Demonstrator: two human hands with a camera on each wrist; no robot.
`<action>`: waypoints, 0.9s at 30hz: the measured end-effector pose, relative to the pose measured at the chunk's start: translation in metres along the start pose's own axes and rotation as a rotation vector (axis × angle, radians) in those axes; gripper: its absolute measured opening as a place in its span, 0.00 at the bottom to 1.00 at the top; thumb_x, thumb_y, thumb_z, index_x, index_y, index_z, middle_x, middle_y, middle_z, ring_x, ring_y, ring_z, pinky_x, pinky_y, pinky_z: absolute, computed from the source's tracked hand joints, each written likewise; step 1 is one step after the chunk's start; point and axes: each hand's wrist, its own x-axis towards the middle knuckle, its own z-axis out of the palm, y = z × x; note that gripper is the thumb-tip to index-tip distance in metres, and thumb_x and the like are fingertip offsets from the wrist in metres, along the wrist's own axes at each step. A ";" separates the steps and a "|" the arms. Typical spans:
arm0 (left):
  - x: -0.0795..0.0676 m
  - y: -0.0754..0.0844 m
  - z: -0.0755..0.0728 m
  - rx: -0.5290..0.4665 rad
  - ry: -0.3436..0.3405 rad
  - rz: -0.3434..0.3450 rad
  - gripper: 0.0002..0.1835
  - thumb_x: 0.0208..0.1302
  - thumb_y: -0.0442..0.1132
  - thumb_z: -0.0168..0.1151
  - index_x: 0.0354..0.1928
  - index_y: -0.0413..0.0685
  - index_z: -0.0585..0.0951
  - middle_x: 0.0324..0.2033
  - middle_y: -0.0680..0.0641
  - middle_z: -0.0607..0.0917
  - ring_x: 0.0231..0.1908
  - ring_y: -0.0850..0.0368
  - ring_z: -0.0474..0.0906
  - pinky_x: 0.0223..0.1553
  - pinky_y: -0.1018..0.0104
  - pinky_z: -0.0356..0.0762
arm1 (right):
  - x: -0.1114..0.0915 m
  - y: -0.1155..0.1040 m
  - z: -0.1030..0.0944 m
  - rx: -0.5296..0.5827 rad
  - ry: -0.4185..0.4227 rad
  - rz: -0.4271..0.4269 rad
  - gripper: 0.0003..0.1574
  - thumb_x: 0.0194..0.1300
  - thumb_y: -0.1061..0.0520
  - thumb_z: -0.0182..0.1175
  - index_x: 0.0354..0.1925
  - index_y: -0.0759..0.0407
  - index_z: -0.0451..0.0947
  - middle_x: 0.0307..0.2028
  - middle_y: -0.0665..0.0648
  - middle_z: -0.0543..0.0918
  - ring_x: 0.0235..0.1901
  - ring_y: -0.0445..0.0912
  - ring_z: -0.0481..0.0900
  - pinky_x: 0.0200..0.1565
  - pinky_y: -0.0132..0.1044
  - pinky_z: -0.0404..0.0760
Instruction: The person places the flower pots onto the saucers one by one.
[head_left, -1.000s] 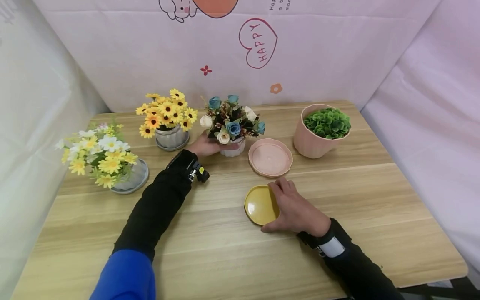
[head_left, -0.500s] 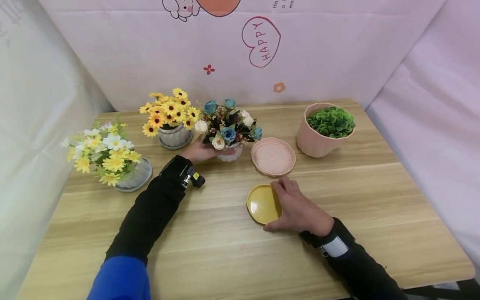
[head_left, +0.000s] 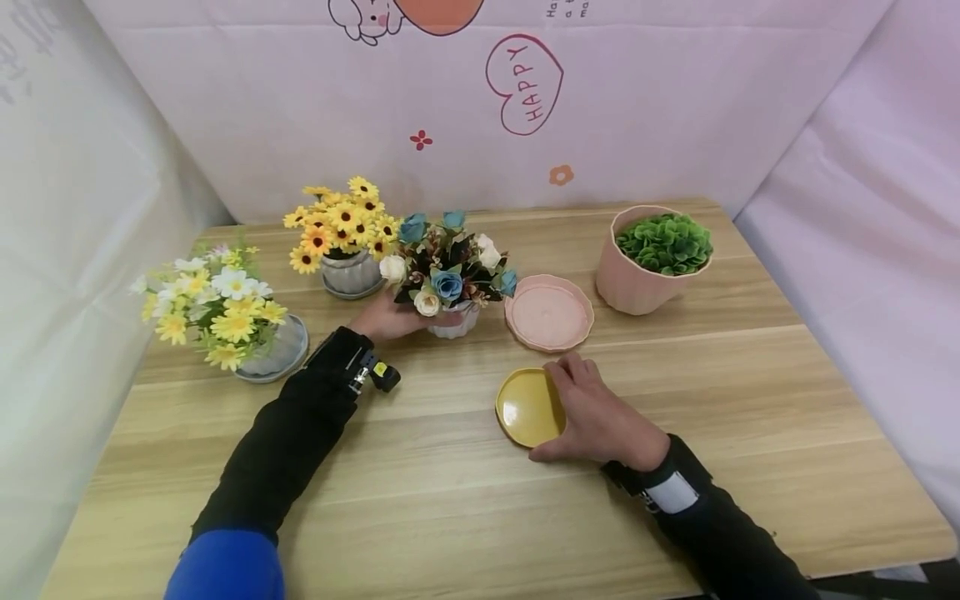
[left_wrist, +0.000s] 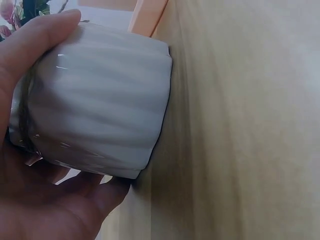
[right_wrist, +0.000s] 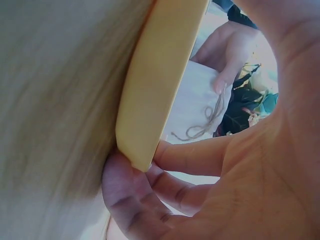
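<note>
My left hand (head_left: 390,319) grips a white fluted flowerpot (left_wrist: 105,100) from its left side, fingers and thumb around it. Blue and cream artificial roses (head_left: 450,283) fill that pot, and a twine bow shows on it in the right wrist view. Whether its base touches the table I cannot tell. At the middle of the table, my right hand (head_left: 596,417) holds a round yellow saucer (head_left: 527,408) by its right edge, thumb at the near side and fingers at the far side. A pink scalloped saucer (head_left: 549,313) lies just beyond the yellow one.
At the back right stands a pink pot (head_left: 637,275) with green foliage. Yellow daisies (head_left: 345,221) in a grey pot stand behind my left hand. A grey pot (head_left: 277,346) of white and yellow flowers sits farther left. A printed cloth (head_left: 480,108) hangs behind the table.
My left hand has drawn the rose pot leftward and a little nearer, away from the pink saucer. The right hand stays on the yellow saucer. The head view has shifted slightly.
</note>
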 end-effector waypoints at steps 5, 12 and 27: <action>-0.007 -0.006 -0.002 0.288 0.083 0.057 0.52 0.63 0.45 0.78 0.84 0.60 0.58 0.81 0.51 0.66 0.81 0.51 0.59 0.85 0.47 0.52 | 0.000 0.000 0.000 0.001 0.003 -0.003 0.74 0.42 0.31 0.85 0.73 0.70 0.66 0.62 0.65 0.67 0.59 0.58 0.65 0.57 0.50 0.81; -0.022 -0.008 -0.001 0.352 0.059 0.013 0.53 0.64 0.44 0.77 0.85 0.59 0.55 0.82 0.49 0.62 0.83 0.49 0.55 0.85 0.44 0.49 | 0.000 0.000 0.000 0.003 0.009 -0.004 0.74 0.41 0.30 0.85 0.73 0.69 0.66 0.62 0.65 0.67 0.59 0.58 0.65 0.58 0.51 0.80; -0.062 -0.013 -0.003 0.328 0.048 -0.035 0.55 0.64 0.49 0.76 0.85 0.56 0.52 0.83 0.45 0.61 0.83 0.44 0.54 0.84 0.41 0.51 | 0.003 -0.006 0.003 -0.014 0.037 -0.011 0.72 0.40 0.30 0.85 0.70 0.69 0.68 0.59 0.64 0.67 0.58 0.58 0.66 0.56 0.50 0.79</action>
